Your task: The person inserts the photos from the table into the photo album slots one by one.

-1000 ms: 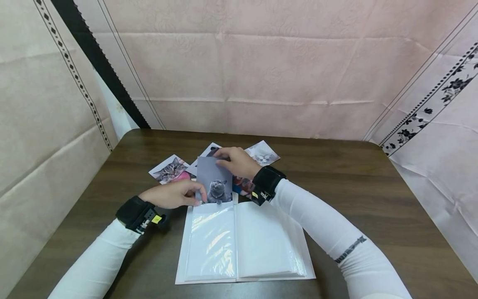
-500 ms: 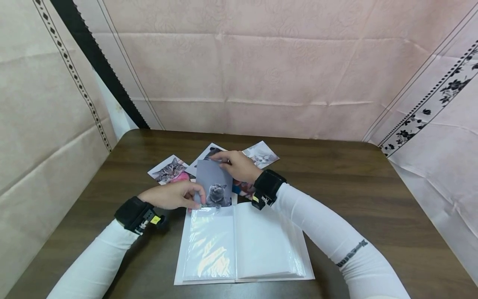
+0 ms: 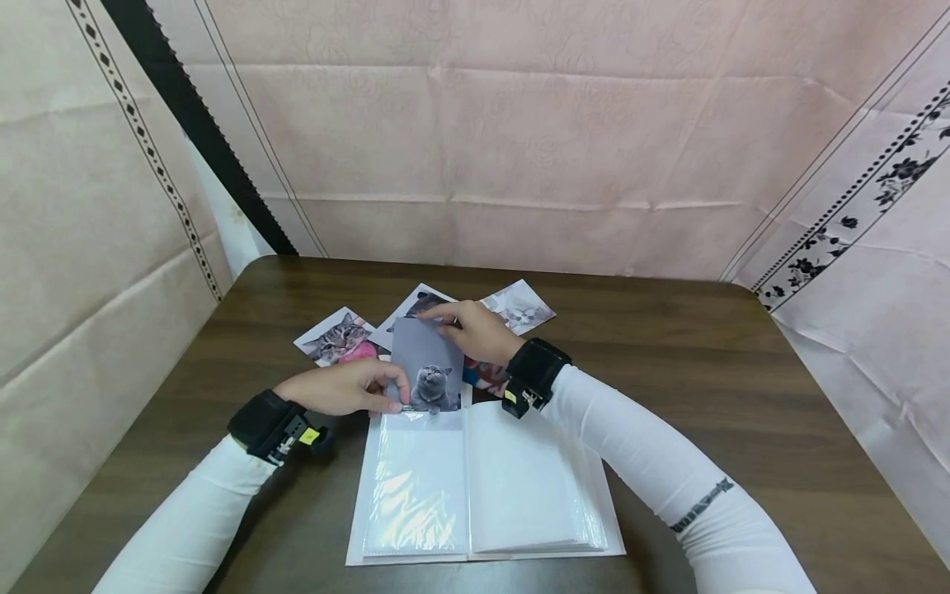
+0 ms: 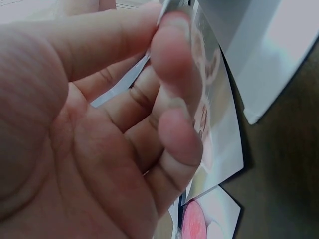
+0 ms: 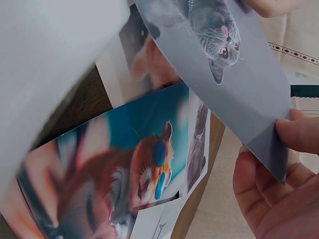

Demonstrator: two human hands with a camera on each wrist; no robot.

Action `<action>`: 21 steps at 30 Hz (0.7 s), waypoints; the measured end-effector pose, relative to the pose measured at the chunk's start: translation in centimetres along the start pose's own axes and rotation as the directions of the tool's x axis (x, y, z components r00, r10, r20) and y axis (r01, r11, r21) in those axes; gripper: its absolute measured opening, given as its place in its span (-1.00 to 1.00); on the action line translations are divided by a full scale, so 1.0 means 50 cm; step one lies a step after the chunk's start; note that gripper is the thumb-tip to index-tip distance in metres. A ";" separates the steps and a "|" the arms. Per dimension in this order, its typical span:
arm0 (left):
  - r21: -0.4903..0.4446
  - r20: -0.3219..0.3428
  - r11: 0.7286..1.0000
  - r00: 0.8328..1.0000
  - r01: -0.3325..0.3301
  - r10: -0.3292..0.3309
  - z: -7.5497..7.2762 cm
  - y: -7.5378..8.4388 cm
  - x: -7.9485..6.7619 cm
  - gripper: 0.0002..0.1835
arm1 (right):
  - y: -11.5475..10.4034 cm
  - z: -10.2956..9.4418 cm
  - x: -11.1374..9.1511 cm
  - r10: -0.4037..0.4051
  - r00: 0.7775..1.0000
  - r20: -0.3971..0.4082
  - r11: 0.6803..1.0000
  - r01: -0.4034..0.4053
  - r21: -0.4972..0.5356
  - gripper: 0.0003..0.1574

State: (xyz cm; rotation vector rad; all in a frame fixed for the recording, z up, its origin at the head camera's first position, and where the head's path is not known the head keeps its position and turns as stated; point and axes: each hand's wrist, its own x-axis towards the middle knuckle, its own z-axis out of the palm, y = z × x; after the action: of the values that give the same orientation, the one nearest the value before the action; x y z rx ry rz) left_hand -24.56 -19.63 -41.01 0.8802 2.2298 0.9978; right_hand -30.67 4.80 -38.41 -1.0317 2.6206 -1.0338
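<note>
Cloth (image 3: 519, 140) in pale pink, creased and edged with dark patterned strips, hangs behind the worktop (image 3: 705, 371), which is brown and wood-grained. We reach over it in white sleeves (image 3: 195, 503), the right one marked with a grey band on the forearm. In front of us an album (image 3: 538, 478) lies open, its right page plain white and its left page covered by a clear pocket (image 3: 419, 487) that catches the light. Our left hand (image 3: 334, 388) is at the top left of that page, while our right hand (image 3: 482, 330) is beyond the album's far edge. We wear a black strap (image 3: 536, 371) on each wrist.

The grey cat photo (image 3: 426, 355) stands between our hands, its lower edge at the mouth of the pocket; we cannot tell whether it is inside. Behind it other photos lie partly overlapping: a tabby photo (image 3: 334, 337) to the left, a pale kitten photo (image 3: 523, 307) to the right, and a sunglasses cat photo (image 5: 114, 164) partly hidden under our right arm.

Our right fingers (image 5: 247, 174) and thumb pinch the photo near its top corner. Our left thumb and forefinger are together, nipping the pocket's thin edge; whether they catch the photo too, we cannot tell.
</note>
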 end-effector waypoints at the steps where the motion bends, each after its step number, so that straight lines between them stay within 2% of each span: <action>1: -0.002 0.000 1.000 1.000 -0.002 0.002 0.000 0.000 0.000 -0.84 | 0.000 0.000 0.000 0.002 1.000 0.000 1.000 -0.002 0.003 -0.55; 5: -0.002 -0.004 1.000 1.000 -0.004 0.004 -0.001 0.003 -0.002 -0.83 | 0.000 0.001 -0.001 0.009 1.000 -0.006 1.000 -0.009 0.014 -0.56; 13: -0.041 -0.025 0.999 0.999 0.033 -0.034 -0.002 0.011 -0.004 -0.73 | 0.004 0.001 -0.001 0.019 1.000 -0.013 0.999 -0.018 0.045 -0.59; 21: -0.032 -0.021 0.999 0.999 0.030 -0.031 -0.005 0.002 -0.004 -0.77 | 0.009 0.003 -0.001 0.014 1.000 -0.005 0.999 -0.014 0.040 -0.61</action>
State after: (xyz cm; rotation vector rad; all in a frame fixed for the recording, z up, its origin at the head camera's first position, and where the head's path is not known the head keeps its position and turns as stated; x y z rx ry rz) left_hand -24.57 -19.83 -40.74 0.8231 2.2322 1.0307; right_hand -30.85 4.98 -38.83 -1.0024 2.5957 -1.0830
